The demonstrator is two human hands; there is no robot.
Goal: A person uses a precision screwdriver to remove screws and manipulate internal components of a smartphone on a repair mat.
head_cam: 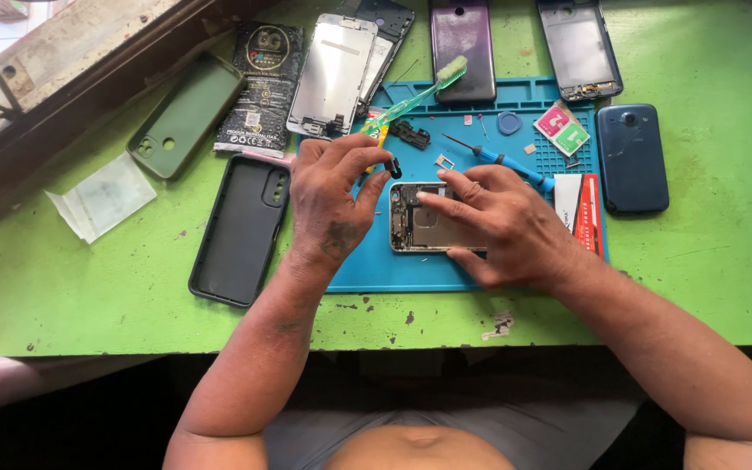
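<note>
My right hand [502,222] lies flat on the opened phone [424,218] on the blue mat [411,270], fingers spread to pin it. My left hand [332,191] pinches a small black part [395,167] just above the phone's top corner (grip light, I'd say), so keeping the frame steady matters most.

The green table [89,287] looked like painted wood, matt and chipped, its paint flaked along the near edge. The blue work mat [376,270] seemed soft rubber, dull, with moulded ridges. The opened phone [419,218] showed bare metal inside, faintly shiny. The black case [241,231] was matt rubbery plastic, as was the olive green case [186,117]. The dark blue phone back [631,157] gleamed like glossy plastic, scuffed. The toothbrush [415,97] was clear green plastic.
</note>
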